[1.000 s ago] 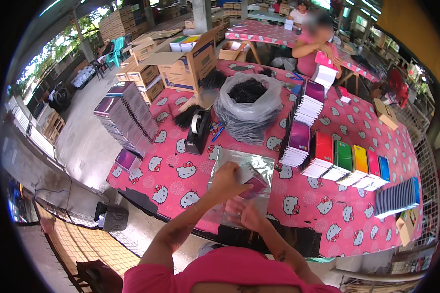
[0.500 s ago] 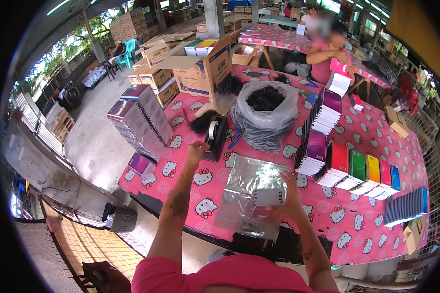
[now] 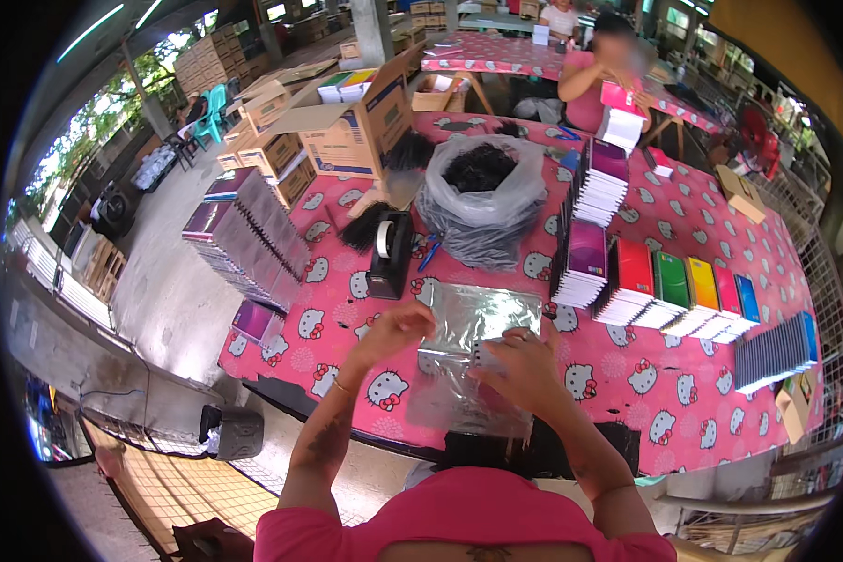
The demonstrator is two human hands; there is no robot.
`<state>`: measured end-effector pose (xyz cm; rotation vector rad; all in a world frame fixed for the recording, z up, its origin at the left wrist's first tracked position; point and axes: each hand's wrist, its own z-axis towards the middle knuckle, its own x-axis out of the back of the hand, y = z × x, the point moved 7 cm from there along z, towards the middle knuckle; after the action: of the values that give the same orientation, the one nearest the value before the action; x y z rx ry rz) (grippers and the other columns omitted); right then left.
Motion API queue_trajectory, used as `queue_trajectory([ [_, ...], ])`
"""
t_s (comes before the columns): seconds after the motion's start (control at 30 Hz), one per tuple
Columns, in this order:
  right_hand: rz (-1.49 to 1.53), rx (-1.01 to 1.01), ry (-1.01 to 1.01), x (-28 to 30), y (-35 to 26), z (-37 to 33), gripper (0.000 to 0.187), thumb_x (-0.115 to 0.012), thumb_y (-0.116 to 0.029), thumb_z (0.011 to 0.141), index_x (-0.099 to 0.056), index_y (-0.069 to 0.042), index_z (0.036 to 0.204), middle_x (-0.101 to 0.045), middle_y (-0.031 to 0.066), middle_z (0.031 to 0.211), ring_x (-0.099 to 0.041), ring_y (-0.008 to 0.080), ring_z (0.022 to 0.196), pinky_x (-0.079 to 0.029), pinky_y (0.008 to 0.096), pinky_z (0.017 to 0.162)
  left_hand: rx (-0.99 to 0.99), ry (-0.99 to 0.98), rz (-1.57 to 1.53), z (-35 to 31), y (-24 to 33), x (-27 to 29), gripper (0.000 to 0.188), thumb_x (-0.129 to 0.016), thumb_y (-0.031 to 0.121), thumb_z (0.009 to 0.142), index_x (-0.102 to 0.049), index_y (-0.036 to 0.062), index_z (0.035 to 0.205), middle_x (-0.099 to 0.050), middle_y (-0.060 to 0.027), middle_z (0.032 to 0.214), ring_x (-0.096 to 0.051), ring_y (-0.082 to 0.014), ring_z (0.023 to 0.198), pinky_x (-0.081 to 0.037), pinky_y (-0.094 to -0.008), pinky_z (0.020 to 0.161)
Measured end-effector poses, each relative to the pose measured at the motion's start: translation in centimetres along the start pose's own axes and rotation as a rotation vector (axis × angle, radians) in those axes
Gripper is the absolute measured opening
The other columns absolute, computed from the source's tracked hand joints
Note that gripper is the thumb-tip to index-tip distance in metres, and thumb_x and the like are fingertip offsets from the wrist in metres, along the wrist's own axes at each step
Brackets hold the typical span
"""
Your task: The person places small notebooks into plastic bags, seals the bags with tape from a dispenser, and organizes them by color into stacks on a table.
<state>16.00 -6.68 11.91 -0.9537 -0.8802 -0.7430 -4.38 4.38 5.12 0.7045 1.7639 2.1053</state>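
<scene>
A clear plastic bag (image 3: 482, 314) lies flat on the table in front of me, with a spiral notebook partly visible inside it. My right hand (image 3: 523, 370) rests over the bag and the notebook, its fingers stretched out and pressing down. At the bag's left edge, my left hand (image 3: 395, 333) is closed in a pinch; whatever its fingertips hold is too small to make out. Just beyond the left hand stands a black tape dispenser (image 3: 391, 267) with a roll of tape. A blue pen (image 3: 429, 255) lies beside the dispenser.
Behind the bag sits a big plastic sack (image 3: 482, 211) of black spiral pieces. Wrapped notebooks (image 3: 244, 239) are stacked at the left; coloured notebooks (image 3: 670, 286) line the right. An open carton (image 3: 342, 140) stands at the back left. Across the table a person (image 3: 595, 80) handles a pink notebook.
My left hand has come away from the tape dispenser, back to the bag's left edge. My right hand has shifted from the notebook's right side to over its top.
</scene>
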Motion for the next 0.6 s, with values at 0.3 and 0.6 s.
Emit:
queue_trajectory([
  [0.3, 0.013, -0.1, -0.219, 1.9, 1.1, 2.1, 0.047, -0.071, -0.046, 0.082, -0.068, -0.014, 0.117, -0.071, 0.0083, 0.099, -0.065, 0.0276, 0.101, -0.033, 0.0531, 0.099, -0.291, -0.198, 0.384, 2.1, 5.3, -6.8, 0.016, -0.073, 0.006, 0.084, -0.073, 0.0117, 0.1, -0.056, -0.0075, 0.125, -0.047, -0.0249, 0.124, -0.039, -0.0376, 0.102],
  [0.6, 1.454, -0.435, 0.354, 1.9, 10.8, -0.4, 0.045, -0.071, -0.023, 0.085, -0.061, -0.01, 0.126, -0.063, 0.0089, 0.119, -0.059, 0.0215, 0.111, -0.05, 0.0386, 0.085, -0.362, -0.138, 0.48, 1.8, 6.1, -7.3, 0.014, -0.075, 0.01, 0.082, -0.072, 0.0145, 0.094, -0.048, -0.0096, 0.141, -0.038, -0.0335, 0.133, -0.032, -0.0464, 0.108],
])
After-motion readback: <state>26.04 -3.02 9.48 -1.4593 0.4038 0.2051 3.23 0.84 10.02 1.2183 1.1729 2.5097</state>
